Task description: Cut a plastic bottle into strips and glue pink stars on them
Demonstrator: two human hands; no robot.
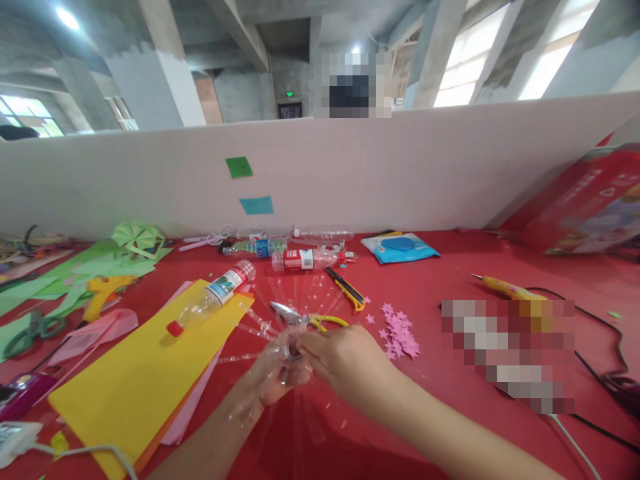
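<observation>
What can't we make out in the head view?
- Left hand: exact finger contacts, head view, obscured by glare on the clear plastic piece.
- Right hand: some fingertips, head view, hidden by its own folded fingers.
- Object at right: head view, masked by pixelation.
- White device: head view, cut off by left edge.
- Red box: head view, cut off by right edge.

Your view is bright overall: daylight washes out the windows [556,57] at upper right, and a ceiling lamp [67,19] glares at upper left. A soft shadow darkens the red tabletop [435,290] at bottom centre. You see glints on the cut plastic bottle [291,355], its strips faint. Wide-angle distortion bows the white partition [350,167]; pixel blocks mask two patches.
</observation>
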